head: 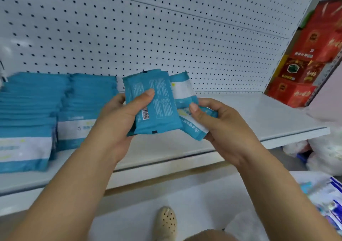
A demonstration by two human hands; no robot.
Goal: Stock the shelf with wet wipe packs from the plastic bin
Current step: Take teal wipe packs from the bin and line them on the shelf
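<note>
The left hand's (pixel 118 111) fingers (pixel 146 94) are curled, with the thumb pressed across a first bundle (pixel 157 101) of wet wipe packs. The packs are fanned teal film with their backs to the camera, showing white print and a barcode. The right hand's (pixel 224 120) fingers (pixel 194 109) pinch a second bundle (pixel 192 129), teal with a white band, one of its packs angled up behind the first. The bundles touch and are held in the air before the shelf (pixel 240 116). On the shelf's left part, two stacks (pixel 33 111) of matching packs lie flat, side by side. Red boxes (pixel 303 64) are piled at its right end, against the pegboard (pixel 148 37). Both forearms are bare and rise from below, converging with the palms turned inward.
</note>
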